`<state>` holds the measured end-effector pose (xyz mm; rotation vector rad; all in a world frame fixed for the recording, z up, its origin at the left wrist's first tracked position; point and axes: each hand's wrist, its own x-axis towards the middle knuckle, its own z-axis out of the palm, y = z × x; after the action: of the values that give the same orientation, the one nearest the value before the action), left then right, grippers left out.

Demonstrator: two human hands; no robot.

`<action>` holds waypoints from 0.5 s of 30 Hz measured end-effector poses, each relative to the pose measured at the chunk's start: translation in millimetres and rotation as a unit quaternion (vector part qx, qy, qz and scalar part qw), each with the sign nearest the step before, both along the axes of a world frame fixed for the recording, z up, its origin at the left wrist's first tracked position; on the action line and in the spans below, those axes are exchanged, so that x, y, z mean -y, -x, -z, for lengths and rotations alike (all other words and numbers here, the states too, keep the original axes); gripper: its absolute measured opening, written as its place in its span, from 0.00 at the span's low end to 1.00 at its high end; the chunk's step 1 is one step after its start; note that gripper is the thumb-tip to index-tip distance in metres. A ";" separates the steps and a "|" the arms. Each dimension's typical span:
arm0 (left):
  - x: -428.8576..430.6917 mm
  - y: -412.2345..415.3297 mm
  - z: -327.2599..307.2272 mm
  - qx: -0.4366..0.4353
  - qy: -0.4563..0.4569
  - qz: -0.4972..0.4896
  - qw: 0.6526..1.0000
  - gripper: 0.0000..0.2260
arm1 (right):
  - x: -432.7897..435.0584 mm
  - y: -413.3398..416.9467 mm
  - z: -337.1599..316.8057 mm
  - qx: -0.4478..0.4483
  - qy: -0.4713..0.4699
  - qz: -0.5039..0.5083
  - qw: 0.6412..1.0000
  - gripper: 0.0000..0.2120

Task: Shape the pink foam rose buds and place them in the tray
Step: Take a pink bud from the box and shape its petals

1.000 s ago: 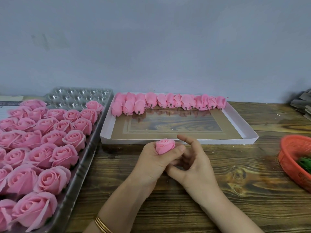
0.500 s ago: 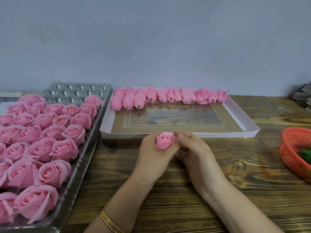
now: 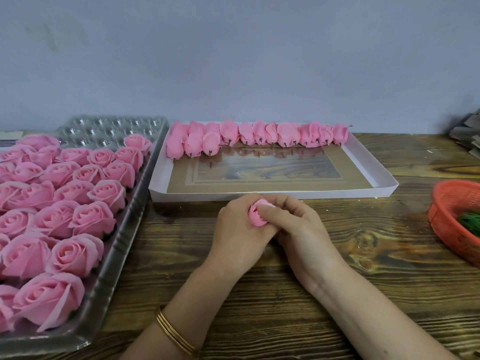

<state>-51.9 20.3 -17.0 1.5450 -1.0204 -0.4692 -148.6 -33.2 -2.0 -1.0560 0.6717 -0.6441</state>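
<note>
Bud point(image 3: 258, 216) of pink foam is held low over the wooden table point(image 3: 363, 294) between both hands, just in front of the near wall of the white tray point(image 3: 259, 196), outside it. Left hand point(image 3: 237, 229) wraps it from the left and below, fingers curled round the base. Right hand point(image 3: 301, 227) comes in from the right: thumb point(image 3: 270, 210) lies across the front petals, the other fingers point(image 3: 285, 201) curl over the top and far side, pressed close together. Only a small patch of petals shows between the hands; stem end hidden. White tray carries one row of shaped buds point(image 3: 259, 135) along its far wall, lying on their sides, dark stem ends pointing toward the person, with three more point(image 3: 193, 145) doubled up in front at the left end. Clear plastic blister tray point(image 3: 122, 237) sits just beside the white tray on the left, packed with open roses point(image 3: 78, 203); moulded pockets point(image 3: 109, 128) show at its far end. Red basket point(image 3: 446, 211) at the right edge holds something green point(image 3: 470, 222), can't tell what. Gold bangles point(image 3: 176, 336) on the left wrist.
</note>
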 end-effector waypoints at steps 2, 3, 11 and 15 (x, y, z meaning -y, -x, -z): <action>-0.6 0.6 -0.1 0.011 -0.003 0.004 1.000 0.13 | -0.2 0.0 -1.3 -0.003 0.004 -0.003 1.000 0.21; -0.9 1.4 -1.2 0.015 -0.004 0.007 1.000 0.12 | -0.4 0.1 -1.6 -0.007 0.008 -0.003 1.000 0.22; -0.5 -0.4 -5.9 -0.069 0.014 -0.031 0.997 0.06 | -0.9 -0.4 -0.3 0.066 0.008 0.017 0.998 0.13; 0.3 0.3 -8.0 -0.116 0.040 -0.052 0.991 0.06 | 1.7 0.4 6.4 0.028 0.061 0.038 0.997 0.10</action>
<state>-52.2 19.9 -9.0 1.4278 -0.7672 -0.5155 -149.0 -34.9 -8.5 -1.1251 0.6325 -0.7847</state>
